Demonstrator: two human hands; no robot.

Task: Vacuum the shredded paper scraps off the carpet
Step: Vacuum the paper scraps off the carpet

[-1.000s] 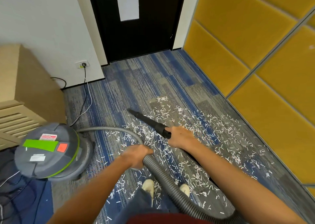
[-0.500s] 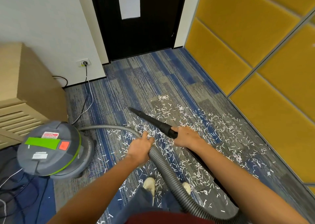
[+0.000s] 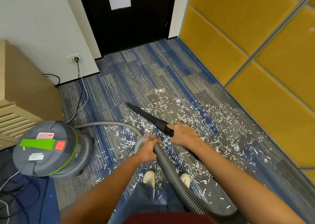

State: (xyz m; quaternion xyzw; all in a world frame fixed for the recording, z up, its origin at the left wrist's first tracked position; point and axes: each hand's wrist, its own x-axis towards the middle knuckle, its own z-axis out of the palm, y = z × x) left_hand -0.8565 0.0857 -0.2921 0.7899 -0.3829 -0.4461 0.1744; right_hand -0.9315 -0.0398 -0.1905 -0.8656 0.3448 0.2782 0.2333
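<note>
Head view is showing the right hand (image 3: 183,136) gripping the black tapered plastic nozzle (image 3: 146,116), the left hand (image 3: 147,148) clasping the grey ribbed hose (image 3: 172,172) beside it — white shredded paper scraps (image 3: 196,114) are lying thick around both hands on the blue-grey carpet (image 3: 139,73), so most vacuuming is seemingly waiting.

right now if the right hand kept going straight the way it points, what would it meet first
The right hand points along the black tapered nozzle it grips, so it would probably meet the blue-grey striped carpet just beyond the nozzle tip, though depth is unclear.
</note>
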